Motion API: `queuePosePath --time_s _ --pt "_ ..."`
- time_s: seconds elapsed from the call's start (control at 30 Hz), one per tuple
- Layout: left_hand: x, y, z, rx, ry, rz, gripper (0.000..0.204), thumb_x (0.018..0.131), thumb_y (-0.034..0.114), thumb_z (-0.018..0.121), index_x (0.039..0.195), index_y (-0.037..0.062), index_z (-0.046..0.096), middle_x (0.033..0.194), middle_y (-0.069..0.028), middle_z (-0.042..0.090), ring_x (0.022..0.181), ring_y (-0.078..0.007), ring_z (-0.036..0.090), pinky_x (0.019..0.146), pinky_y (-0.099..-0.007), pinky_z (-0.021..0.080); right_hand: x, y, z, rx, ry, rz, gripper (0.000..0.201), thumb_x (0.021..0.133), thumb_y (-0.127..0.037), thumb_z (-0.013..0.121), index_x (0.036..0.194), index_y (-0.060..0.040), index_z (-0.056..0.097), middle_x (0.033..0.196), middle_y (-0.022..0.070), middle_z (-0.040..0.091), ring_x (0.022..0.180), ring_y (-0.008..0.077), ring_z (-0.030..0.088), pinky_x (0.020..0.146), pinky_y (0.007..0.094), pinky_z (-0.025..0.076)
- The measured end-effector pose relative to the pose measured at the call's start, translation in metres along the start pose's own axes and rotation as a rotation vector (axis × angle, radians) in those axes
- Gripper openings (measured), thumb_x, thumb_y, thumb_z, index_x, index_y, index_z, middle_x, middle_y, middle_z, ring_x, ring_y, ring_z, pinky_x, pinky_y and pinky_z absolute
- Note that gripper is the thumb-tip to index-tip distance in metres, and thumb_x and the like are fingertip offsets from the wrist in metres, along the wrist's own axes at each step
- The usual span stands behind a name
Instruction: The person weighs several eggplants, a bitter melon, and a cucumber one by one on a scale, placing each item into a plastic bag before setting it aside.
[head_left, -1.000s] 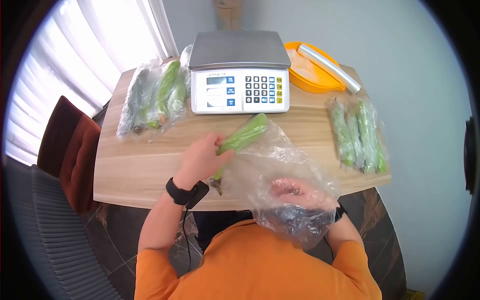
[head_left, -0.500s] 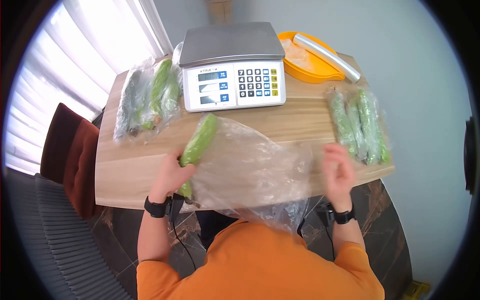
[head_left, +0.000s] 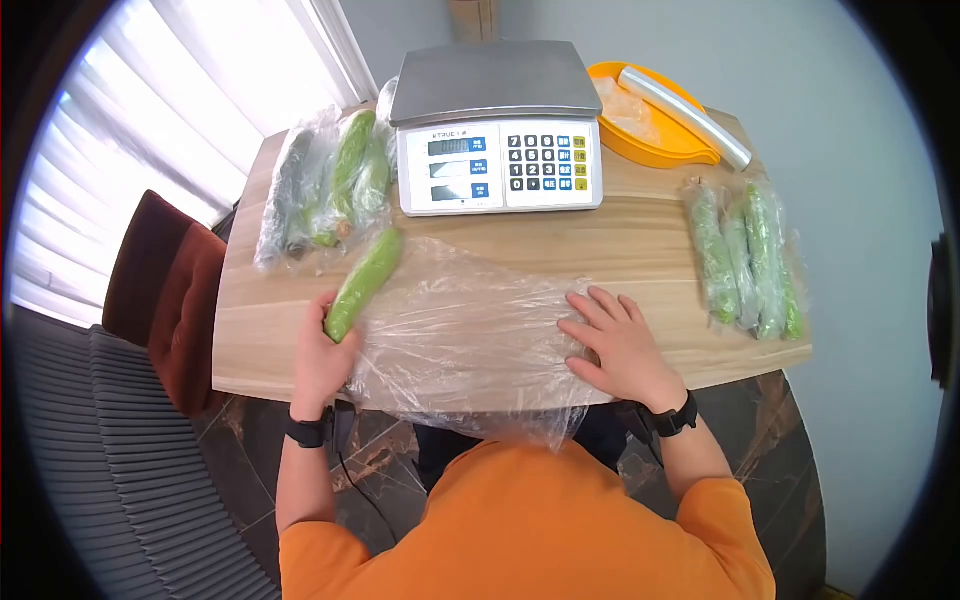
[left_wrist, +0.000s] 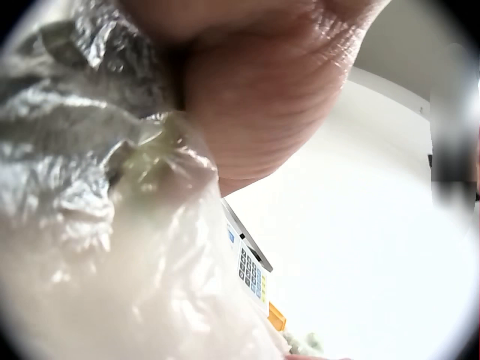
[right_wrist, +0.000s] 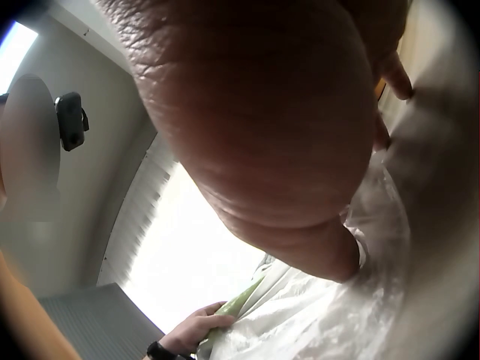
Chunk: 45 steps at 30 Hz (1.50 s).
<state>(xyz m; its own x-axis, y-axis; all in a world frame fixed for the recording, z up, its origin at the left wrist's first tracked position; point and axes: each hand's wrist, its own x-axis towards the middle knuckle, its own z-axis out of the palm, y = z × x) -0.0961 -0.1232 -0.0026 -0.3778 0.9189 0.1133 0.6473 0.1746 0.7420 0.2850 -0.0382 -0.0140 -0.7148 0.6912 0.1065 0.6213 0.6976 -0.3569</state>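
Note:
My left hand grips the lower part of a long, smooth green vegetable, whose rounded end points away toward the scale. A clear plastic bag is round the vegetable and spreads flat to the right, its crumpled edge hanging over the table's front. My right hand lies with fingers spread on the bag's right side. In the left wrist view, crinkled plastic sits close beside the palm. The right wrist view shows the right thumb against the plastic.
A digital scale stands at the table's back. Bagged green vegetables lie in a left bundle and a right bundle. An orange basin holds plastic, with a clear film roll across it. A red-brown chair stands left.
The left hand has moved left with the vegetable, stretching the bag out flat. The right hand came out from behind the plastic, lifted away, then came down on the bag's right side.

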Motion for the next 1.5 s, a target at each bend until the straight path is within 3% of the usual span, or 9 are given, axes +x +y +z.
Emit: queuePosePath --time_s 0.13,0.33,0.47,0.57,0.77,1.13,1.23,1.33,1.5 --pt "-0.011 0.019 0.002 0.343 -0.024 0.248 0.055 0.073 0.004 0.067 0.125 0.005 0.05 0.109 -0.0157 0.056 0.096 -0.0342 0.058 0.082 -0.0395 0.049 -0.001 0.0 0.001 0.041 0.017 0.009 0.04 0.079 -0.027 0.065 0.117 -0.0121 0.06 0.139 0.0098 0.045 0.132 0.0348 0.034 0.107 0.0547 0.025" --pt "-0.031 0.046 0.006 0.231 -0.377 0.44 0.059 0.071 0.01 0.072 0.126 0.0097 0.051 0.12 -0.015 0.05 0.1 -0.036 0.056 0.083 -0.0412 0.049 -0.002 0.003 0.006 0.083 0.048 0.027 0.039 0.078 -0.027 0.067 0.114 -0.0129 0.062 0.138 0.0095 0.046 0.132 0.0344 0.035 0.108 0.0546 0.024" --pt "-0.024 0.034 0.006 -0.214 -0.49 0.217 0.044 0.078 0.015 0.072 0.118 0.0072 0.056 0.113 -0.0137 0.056 0.095 -0.0274 0.061 0.076 -0.0351 0.05 -0.001 0.007 0.006 0.149 0.045 0.045 0.037 0.076 -0.024 0.07 0.111 -0.0122 0.064 0.137 0.0091 0.049 0.133 0.0341 0.036 0.11 0.0528 0.022" --pt "-0.008 0.031 0.011 0.054 -0.399 0.076 0.041 0.08 0.022 0.071 0.115 0.0041 0.058 0.097 -0.0136 0.062 0.083 -0.0242 0.064 0.068 -0.0327 0.051 -0.001 0.009 0.006 0.174 0.048 0.051 0.035 0.076 -0.024 0.07 0.109 -0.0119 0.065 0.137 0.009 0.05 0.133 0.0338 0.036 0.111 0.0527 0.021" --pt "0.011 0.068 0.028 0.223 -0.632 -0.065 0.057 0.075 0.033 0.073 0.118 -0.001 0.056 0.079 -0.0131 0.064 0.075 -0.0262 0.064 0.063 -0.0357 0.05 -0.002 0.01 0.007 0.135 0.127 0.047 0.032 0.073 -0.019 0.071 0.103 -0.0095 0.065 0.131 0.0081 0.054 0.126 0.0322 0.042 0.107 0.0484 0.029" --pt "0.028 0.045 0.037 0.283 -0.401 0.06 0.07 0.073 0.021 0.067 0.133 -0.0019 0.038 0.087 -0.0206 0.064 0.081 -0.0366 0.063 0.07 -0.0426 0.05 -0.002 0.018 0.011 0.018 0.398 0.138 0.032 0.069 -0.013 0.072 0.1 -0.0077 0.065 0.119 0.0066 0.059 0.109 0.0294 0.054 0.097 0.0422 0.039" --pt "0.038 0.033 0.03 0.361 -0.326 0.089 0.068 0.073 0.021 0.066 0.131 -0.0028 0.038 0.089 -0.0222 0.064 0.084 -0.0396 0.063 0.073 -0.045 0.05 0.006 0.005 0.012 0.076 0.403 -0.104 0.034 0.072 -0.017 0.072 0.104 -0.0084 0.064 0.123 0.0068 0.057 0.115 0.0297 0.051 0.1 0.0461 0.036" --pt "0.039 0.04 0.025 0.433 -0.343 0.08 0.066 0.073 0.023 0.067 0.127 -0.0035 0.041 0.09 -0.0234 0.064 0.085 -0.041 0.062 0.074 -0.046 0.05 0.008 -0.016 0.011 0.133 0.155 -0.144 0.035 0.076 -0.023 0.07 0.107 -0.0091 0.063 0.127 0.0061 0.055 0.122 0.0287 0.045 0.105 0.0508 0.031" --pt "0.047 0.046 0.021 0.614 -0.51 0.087 0.061 0.073 0.028 0.072 0.116 -0.0036 0.044 0.091 -0.0239 0.063 0.086 -0.0398 0.063 0.074 -0.0458 0.05 0.009 -0.01 0.018 0.111 0.072 -0.115 0.034 0.078 -0.026 0.069 0.107 -0.0097 0.063 0.13 0.0039 0.054 0.126 0.0255 0.042 0.108 0.0525 0.026"
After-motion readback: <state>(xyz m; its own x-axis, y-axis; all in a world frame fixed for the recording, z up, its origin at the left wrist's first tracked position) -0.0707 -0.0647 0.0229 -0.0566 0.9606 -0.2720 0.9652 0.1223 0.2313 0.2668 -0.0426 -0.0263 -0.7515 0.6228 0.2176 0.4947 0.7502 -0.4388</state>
